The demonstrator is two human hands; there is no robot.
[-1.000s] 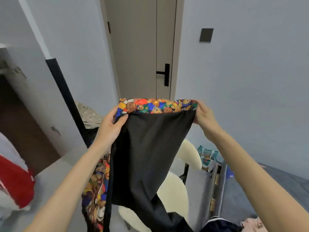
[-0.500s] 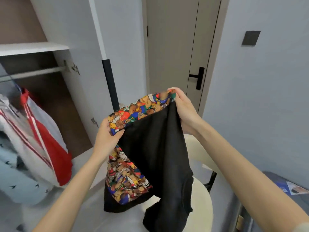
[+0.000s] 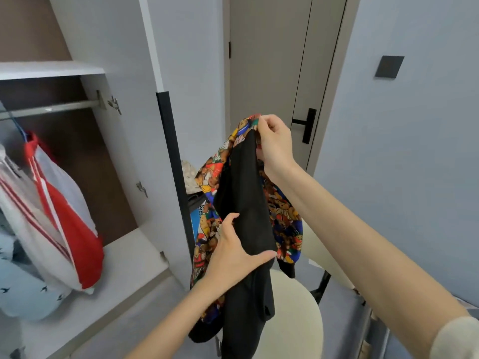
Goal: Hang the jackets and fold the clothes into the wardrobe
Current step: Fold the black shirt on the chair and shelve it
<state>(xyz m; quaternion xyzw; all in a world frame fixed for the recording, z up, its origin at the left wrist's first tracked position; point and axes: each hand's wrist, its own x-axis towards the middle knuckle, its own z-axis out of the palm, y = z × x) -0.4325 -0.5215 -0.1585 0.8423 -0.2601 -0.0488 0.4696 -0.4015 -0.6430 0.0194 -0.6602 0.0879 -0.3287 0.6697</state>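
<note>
A jacket (image 3: 243, 203) with a bright cartoon-bear print outside and a black lining hangs in front of me. My right hand (image 3: 274, 143) pinches its upper edge and holds it up. Lower down, my left hand (image 3: 230, 255) wraps thumb and fingers around the black lining at mid-length. The jacket's lower part dangles over a cream chair (image 3: 293, 320). To the left the wardrobe (image 3: 85, 73) stands open, with a hanging rail (image 3: 51, 108) under its shelf.
A red-and-white jacket (image 3: 64, 216) and a pale blue garment (image 3: 23, 288) hang from the rail at left. The wardrobe door (image 3: 166, 125) stands open beside me. A grey room door (image 3: 272, 73) with a black handle is behind the jacket. A basket (image 3: 197, 216) shows behind the jacket.
My left hand let go of the jacket's upper edge and dropped to grip the black lining lower down. My right hand now holds the top alone. The view turned left toward the wardrobe.
</note>
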